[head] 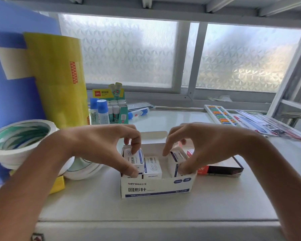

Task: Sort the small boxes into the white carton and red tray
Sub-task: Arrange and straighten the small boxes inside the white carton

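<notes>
**Both hands seating small boxes in the white carton**

The white carton [156, 187] sits open at the centre of the counter [146, 209]. The left hand [101, 146] pinches a small box [133, 158] at the carton's 9 o'clock end, thumb on the near face, fingers on top. The right hand [198, 145] grips another small box [175, 162], tilted, at the 3 o'clock end. A third box [152, 165] lies between them.

These boxes look light, stiff and smooth-sided; a pinch across opposite short faces should hold, though hard squeezing could dent the card.

The red tray [219, 168] lies touching the carton at 3 o'clock. Tape rolls [19, 138] crowd 9 o'clock, near the left forearm. Glue sticks [109, 108] stand at 11 o'clock, an abacus [219, 115] at 1 o'clock, both well apart.
</notes>
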